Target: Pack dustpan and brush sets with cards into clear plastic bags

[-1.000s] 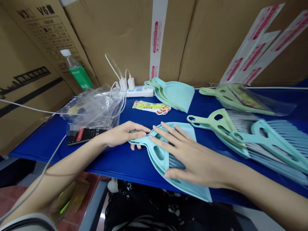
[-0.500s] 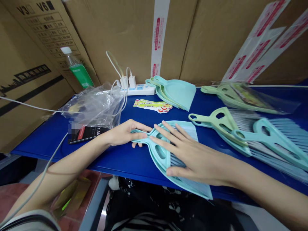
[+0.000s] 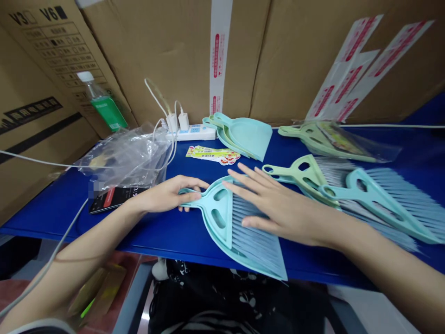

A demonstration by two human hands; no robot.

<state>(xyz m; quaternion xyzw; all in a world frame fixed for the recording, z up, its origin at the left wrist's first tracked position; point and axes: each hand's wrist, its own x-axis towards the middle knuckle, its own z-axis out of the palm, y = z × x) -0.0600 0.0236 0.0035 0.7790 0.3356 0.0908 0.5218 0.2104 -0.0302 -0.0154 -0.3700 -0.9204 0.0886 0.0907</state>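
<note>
A light blue dustpan lies on the blue table with a matching hand brush nested inside it. My left hand is closed around the joined handles at the left end. My right hand hovers flat over the brush's far side, fingers stretched out and apart, holding nothing.
More brushes, green and blue, lie at the right. Stacked dustpans and a bagged set sit by the cardboard boxes. A power strip, label card, plastic bags, phone and bottle occupy the left.
My right hand has moved right and lifted off the brush, uncovering its head and bristles. My left hand stays on the handles.
</note>
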